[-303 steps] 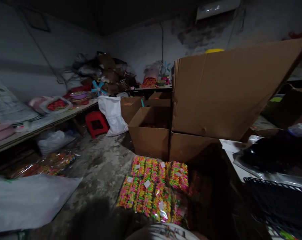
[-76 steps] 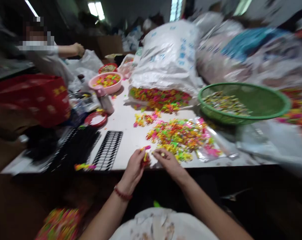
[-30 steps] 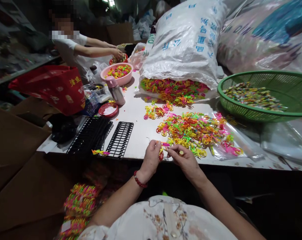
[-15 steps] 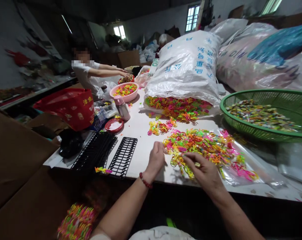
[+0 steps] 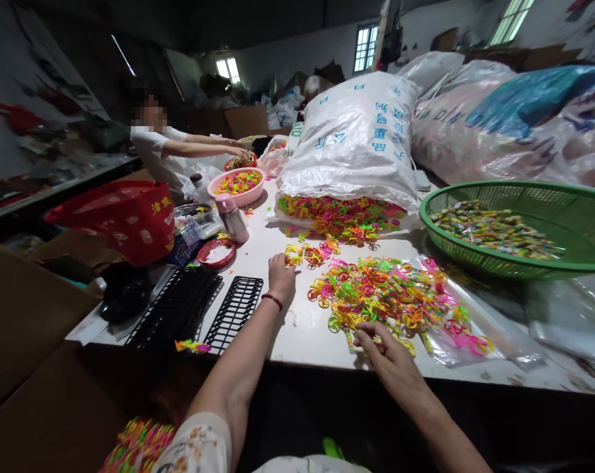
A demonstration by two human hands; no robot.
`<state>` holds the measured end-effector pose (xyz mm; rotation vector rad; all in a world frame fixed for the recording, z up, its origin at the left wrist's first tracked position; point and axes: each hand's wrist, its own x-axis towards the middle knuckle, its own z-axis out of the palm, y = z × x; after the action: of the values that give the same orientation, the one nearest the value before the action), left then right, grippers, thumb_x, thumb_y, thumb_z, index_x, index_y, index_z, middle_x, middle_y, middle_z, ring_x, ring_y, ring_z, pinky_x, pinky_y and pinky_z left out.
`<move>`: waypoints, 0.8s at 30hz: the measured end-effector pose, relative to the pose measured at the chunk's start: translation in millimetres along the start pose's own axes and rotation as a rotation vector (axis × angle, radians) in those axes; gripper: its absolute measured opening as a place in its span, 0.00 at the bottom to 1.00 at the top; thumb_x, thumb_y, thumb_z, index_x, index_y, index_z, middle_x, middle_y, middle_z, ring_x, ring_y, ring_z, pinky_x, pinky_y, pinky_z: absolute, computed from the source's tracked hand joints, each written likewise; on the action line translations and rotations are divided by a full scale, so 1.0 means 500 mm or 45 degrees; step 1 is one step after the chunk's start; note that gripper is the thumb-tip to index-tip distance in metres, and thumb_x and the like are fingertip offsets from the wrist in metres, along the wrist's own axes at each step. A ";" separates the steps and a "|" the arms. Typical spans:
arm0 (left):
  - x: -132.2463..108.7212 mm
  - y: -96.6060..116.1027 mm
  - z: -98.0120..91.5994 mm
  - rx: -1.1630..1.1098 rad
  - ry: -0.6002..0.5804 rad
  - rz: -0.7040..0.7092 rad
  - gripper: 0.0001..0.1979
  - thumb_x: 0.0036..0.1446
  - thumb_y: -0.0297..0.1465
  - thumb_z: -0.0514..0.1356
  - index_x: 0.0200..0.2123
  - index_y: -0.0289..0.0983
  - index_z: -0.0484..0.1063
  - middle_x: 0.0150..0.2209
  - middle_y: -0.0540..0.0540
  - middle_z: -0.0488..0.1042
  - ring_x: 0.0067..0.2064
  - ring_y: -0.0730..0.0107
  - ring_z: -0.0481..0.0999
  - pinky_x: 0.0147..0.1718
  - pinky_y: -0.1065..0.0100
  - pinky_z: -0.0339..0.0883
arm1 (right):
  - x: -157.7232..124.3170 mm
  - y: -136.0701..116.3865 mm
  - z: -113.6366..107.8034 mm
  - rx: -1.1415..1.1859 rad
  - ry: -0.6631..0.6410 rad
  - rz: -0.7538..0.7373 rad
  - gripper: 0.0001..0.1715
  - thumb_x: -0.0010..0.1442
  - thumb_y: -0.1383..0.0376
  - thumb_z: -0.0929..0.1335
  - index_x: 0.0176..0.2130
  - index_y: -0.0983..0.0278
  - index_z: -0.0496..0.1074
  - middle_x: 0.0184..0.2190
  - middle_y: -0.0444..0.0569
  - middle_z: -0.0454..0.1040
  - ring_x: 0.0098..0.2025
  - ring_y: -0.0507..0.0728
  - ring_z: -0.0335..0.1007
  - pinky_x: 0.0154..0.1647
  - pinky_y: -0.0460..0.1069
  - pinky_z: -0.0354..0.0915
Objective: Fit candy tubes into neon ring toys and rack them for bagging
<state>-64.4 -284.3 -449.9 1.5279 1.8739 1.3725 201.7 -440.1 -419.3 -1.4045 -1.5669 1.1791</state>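
Observation:
A heap of small neon plastic pieces [image 5: 380, 295] lies on the white table [image 5: 302, 328], partly on a clear plastic sheet. My left hand [image 5: 281, 276], with a red bead bracelet at the wrist, is stretched out to a smaller cluster of pieces [image 5: 309, 253]; its fingers are curled closed on them. At the near edge of the heap rests my right hand [image 5: 386, 351], fingers bent down onto the pieces. What those fingers hold is hidden.
Black plastic racks [image 5: 233, 312] lie left of my left hand. A big white sack [image 5: 356, 141] spills more pieces. A green basket [image 5: 519, 226] stands at the right. A pink bowl [image 5: 235, 186], a bottle [image 5: 232, 218], a red bag [image 5: 119, 220]. Another person [image 5: 179, 154] works at the far left.
My left hand has reached forward from the near edge to the small cluster. The right hand has slid back toward the table's edge. Earlier both hands pinched pieces together.

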 end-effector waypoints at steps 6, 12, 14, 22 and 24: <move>-0.108 0.043 -0.061 -0.329 -0.035 0.029 0.06 0.55 0.30 0.58 0.37 0.38 0.64 0.38 0.47 0.71 0.40 0.69 0.72 0.42 0.65 0.70 | 0.010 -0.026 0.044 0.566 -0.285 0.179 0.27 0.54 0.43 0.70 0.34 0.63 0.68 0.22 0.40 0.67 0.17 0.44 0.44 0.16 0.43 0.42; -0.267 0.094 -0.113 -0.543 -0.231 0.340 0.03 0.54 0.25 0.60 0.32 0.38 0.73 0.48 0.42 0.73 0.52 0.62 0.72 0.53 0.60 0.65 | 0.013 -0.070 0.096 0.901 -0.477 0.296 0.27 0.55 0.43 0.70 0.34 0.65 0.69 0.20 0.40 0.66 0.16 0.43 0.39 0.17 0.43 0.37; -0.304 0.101 -0.118 -0.543 -0.319 0.330 0.05 0.54 0.25 0.60 0.33 0.39 0.75 0.52 0.42 0.72 0.55 0.60 0.70 0.55 0.59 0.64 | 0.006 -0.073 0.112 0.915 -0.513 0.291 0.26 0.53 0.46 0.72 0.30 0.65 0.68 0.18 0.38 0.63 0.16 0.43 0.39 0.17 0.43 0.37; -0.365 0.122 -0.088 -1.150 -0.272 -0.313 0.16 0.61 0.32 0.55 0.52 0.39 0.70 0.58 0.40 0.70 0.57 0.61 0.72 0.56 0.59 0.65 | -0.006 -0.045 0.130 0.585 -0.290 0.206 0.19 0.52 0.51 0.71 0.32 0.63 0.69 0.21 0.41 0.71 0.16 0.46 0.50 0.18 0.44 0.46; -0.364 0.128 -0.084 -1.108 -0.253 -0.419 0.19 0.63 0.39 0.54 0.54 0.38 0.67 0.54 0.39 0.72 0.52 0.62 0.75 0.50 0.61 0.69 | -0.005 -0.035 0.128 0.369 -0.192 0.077 0.15 0.55 0.53 0.69 0.32 0.63 0.71 0.21 0.42 0.71 0.19 0.48 0.57 0.21 0.45 0.53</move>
<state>2.1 -468.8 -428.9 0.8288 1.0866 1.5040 136.9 -452.7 -423.6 -1.2026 -1.3925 1.5117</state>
